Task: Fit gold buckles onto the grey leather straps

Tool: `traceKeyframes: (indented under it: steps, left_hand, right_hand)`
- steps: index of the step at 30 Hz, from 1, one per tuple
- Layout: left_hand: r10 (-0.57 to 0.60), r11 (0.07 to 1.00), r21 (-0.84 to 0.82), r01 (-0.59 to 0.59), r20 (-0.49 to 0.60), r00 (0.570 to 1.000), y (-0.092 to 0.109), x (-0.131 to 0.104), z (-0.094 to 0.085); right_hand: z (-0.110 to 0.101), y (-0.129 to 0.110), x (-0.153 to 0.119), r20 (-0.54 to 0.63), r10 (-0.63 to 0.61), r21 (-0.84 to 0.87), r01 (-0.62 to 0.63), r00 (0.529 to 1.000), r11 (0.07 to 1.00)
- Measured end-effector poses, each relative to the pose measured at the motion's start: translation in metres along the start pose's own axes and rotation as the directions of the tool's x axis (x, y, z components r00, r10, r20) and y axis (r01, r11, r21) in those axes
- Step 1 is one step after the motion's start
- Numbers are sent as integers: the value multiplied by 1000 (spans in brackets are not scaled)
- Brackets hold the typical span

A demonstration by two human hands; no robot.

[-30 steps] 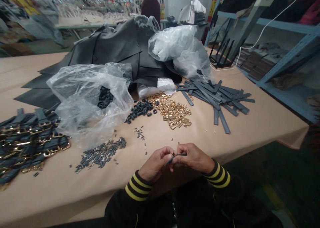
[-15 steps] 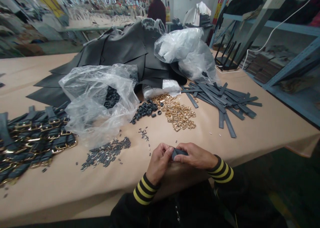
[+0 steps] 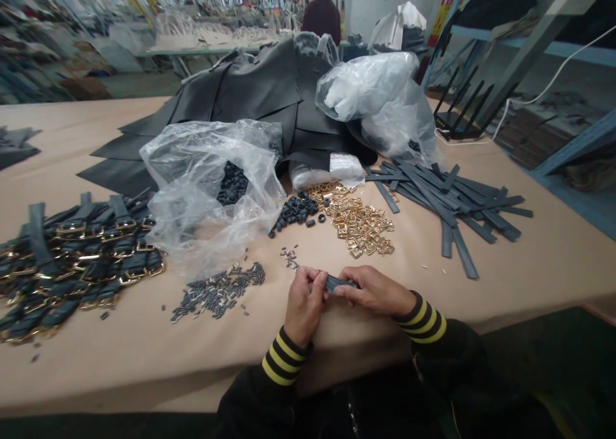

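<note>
Near the front edge of the table, a short dark grey strap (image 3: 333, 284) runs between my two hands. My left hand (image 3: 307, 298) pinches its left end, and fingers hide whatever else is there. Its other part lies in the closed fingers of my right hand (image 3: 368, 289). Just beyond my hands is a heap of gold buckles (image 3: 363, 227), with small black loops (image 3: 294, 213) beside it. To the left lies a scatter of tiny grey and metallic pieces (image 3: 216, 291). Loose flat dark strips (image 3: 447, 198) are piled to the right.
Several buckled straps (image 3: 72, 259) are heaped on the left. Clear plastic bags (image 3: 206, 189) and a stack of dark sheets (image 3: 240, 92) stand behind. A black router (image 3: 459, 123) with a white cable is at the table's right edge. A person (image 3: 321, 15) is in the background.
The camera view has turned slightly left, so the table's things appear further right. Both hands still hold the strap, which now sits straighter and flatter between them.
</note>
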State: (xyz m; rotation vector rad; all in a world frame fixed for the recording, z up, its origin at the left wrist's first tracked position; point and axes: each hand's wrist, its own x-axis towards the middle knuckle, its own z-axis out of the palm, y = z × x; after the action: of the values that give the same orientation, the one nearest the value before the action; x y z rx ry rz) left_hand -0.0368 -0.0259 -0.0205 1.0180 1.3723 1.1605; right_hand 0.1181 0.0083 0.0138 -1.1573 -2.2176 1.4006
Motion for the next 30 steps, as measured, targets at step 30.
traceKeyframes:
  steps: [30]
  left_hand:
    - [144, 978, 116, -172, 214, 966, 5, 20, -25]
  right_hand:
    - [36, -58, 180, -102, -161, -601, 68, 982, 796]
